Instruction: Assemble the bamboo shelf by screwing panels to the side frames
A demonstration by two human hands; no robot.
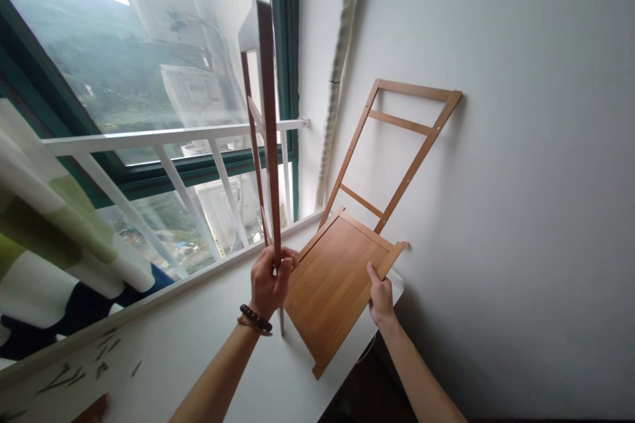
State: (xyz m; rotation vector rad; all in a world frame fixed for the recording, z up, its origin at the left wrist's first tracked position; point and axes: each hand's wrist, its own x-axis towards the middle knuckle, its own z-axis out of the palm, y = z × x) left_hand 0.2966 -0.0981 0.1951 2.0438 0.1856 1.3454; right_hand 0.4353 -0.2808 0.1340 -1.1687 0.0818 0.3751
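My left hand (269,283), with dark bracelets at the wrist, is closed round the lower part of a narrow brown wooden frame (270,139). That frame stands upright and shows nearly edge-on. A flat wooden panel (342,271) with rails along two sides slants across the middle of the view. My right hand (381,297) grips its right rail, thumb on top and the other fingers partly hidden. Behind the panel, a second wooden frame (399,122) with crossbars leans against the wall. Whether the panel touches that frame I cannot tell.
Several dark screws (74,377) lie at the left of the white tabletop (218,337). A brown wooden end (94,408) shows at the bottom left. White railing (163,139) and a window run behind the table, with a patterned curtain (64,244) at left. A white wall (536,211) stands on the right.
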